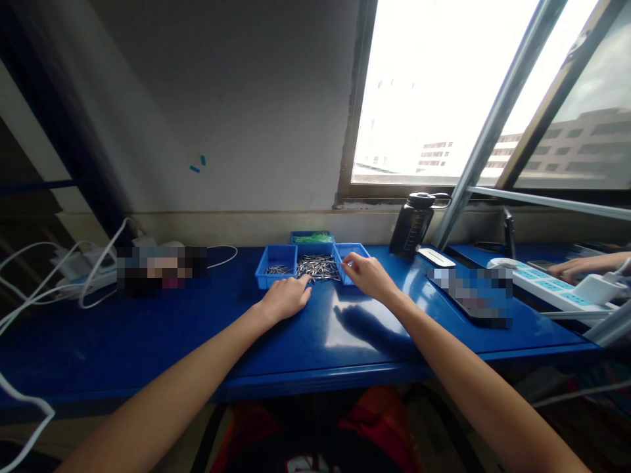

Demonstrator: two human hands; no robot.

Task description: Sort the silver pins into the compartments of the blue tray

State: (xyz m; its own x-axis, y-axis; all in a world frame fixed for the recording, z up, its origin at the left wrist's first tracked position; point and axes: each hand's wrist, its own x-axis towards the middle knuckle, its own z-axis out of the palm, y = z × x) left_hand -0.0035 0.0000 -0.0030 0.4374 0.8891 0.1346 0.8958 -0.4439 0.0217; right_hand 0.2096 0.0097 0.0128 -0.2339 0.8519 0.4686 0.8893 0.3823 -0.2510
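A heap of small, slim metal pieces (319, 267), screws or pins by their look, lies at the middle of the table between two blue bins. At its front left edge rests my left hand (286, 297), index finger stretched onto the pieces and thumb apart, gripping nothing visible. My right hand (365, 272) is over the right blue bin (352, 250), its thumb and fingertips pinched together; what they hold is too small to make out. In the left blue bin (276, 282) lie some similar metal pieces (279, 269).
Behind the heap stands a blue bin with green material (313, 237). To the right are a black bottle (412, 226), a white slim box (436, 257), a phone-like device (468, 299) and a power strip (547, 286). Another person's hand (589, 266) shows far right. White cables (106, 269) lie left.
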